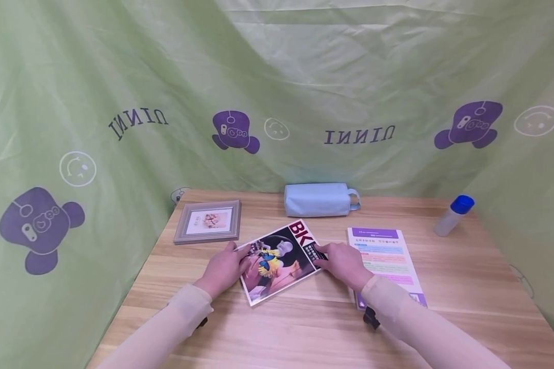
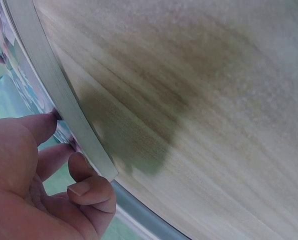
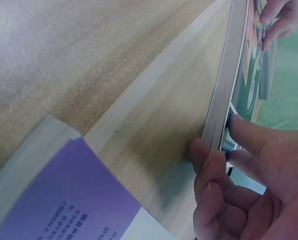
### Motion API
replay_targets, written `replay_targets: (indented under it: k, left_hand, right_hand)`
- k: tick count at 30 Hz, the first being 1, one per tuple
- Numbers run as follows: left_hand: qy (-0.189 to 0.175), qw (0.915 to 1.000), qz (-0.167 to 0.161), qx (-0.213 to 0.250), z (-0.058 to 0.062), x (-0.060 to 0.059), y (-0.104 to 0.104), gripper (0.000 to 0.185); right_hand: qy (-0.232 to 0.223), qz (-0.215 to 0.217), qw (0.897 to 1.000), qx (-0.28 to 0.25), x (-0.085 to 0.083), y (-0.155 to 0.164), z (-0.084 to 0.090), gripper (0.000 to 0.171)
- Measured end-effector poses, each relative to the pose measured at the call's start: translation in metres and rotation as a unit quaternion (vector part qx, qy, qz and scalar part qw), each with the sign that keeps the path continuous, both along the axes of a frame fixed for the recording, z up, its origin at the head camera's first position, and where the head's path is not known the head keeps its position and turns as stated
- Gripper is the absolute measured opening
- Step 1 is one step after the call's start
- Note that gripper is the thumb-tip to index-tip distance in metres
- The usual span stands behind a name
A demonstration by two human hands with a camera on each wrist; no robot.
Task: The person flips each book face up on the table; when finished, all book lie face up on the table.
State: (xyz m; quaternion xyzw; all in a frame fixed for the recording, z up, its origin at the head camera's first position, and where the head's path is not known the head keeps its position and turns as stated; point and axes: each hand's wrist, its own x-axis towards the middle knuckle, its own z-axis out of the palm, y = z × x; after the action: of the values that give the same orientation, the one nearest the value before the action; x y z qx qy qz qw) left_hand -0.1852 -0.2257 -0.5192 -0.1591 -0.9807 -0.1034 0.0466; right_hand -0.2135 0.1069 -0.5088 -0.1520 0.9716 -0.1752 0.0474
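A magazine (image 1: pixel 277 261) with "BK" in red on its cover lies askew on the wooden table (image 1: pixel 304 328). My left hand (image 1: pixel 239 259) holds its left edge. In the left wrist view the left hand (image 2: pixel 64 145) has one finger on the cover and the others curled at the magazine's page edge (image 2: pixel 54 85). My right hand (image 1: pixel 321 259) holds the right edge. Seen from the right wrist, my right hand (image 3: pixel 216 137) pinches the magazine (image 3: pixel 224 90), with one finger on the cover and another against the pages.
A framed picture (image 1: pixel 208 221) lies at the back left. A pale blue pouch (image 1: pixel 318 200) sits at the back centre. A purple booklet (image 1: pixel 385 256) lies right of the magazine, partly under my right forearm. A blue-capped bottle (image 1: pixel 452 215) lies far right. Green cloth surrounds the table.
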Motion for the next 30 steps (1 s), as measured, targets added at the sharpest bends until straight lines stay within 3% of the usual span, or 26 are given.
replay_targets:
  k: [6, 22, 30]
  left_hand:
    - [-0.014, 0.9997, 0.019, 0.009, 0.003, 0.005, 0.0, 0.046]
    - [-0.028, 0.9989, 0.032, 0.02, 0.002, 0.017, -0.003, 0.051]
    - [-0.016, 0.9994, 0.027, 0.012, -0.001, 0.026, -0.005, 0.048]
  right_hand:
    - [0.007, 0.007, 1.0, -0.003, -0.005, -0.001, 0.001, 0.047]
    - [-0.012, 0.011, 1.0, -0.004, -0.018, -0.005, 0.006, 0.046]
    - [-0.018, 0.009, 1.0, -0.007, -0.024, -0.006, 0.003, 0.045]
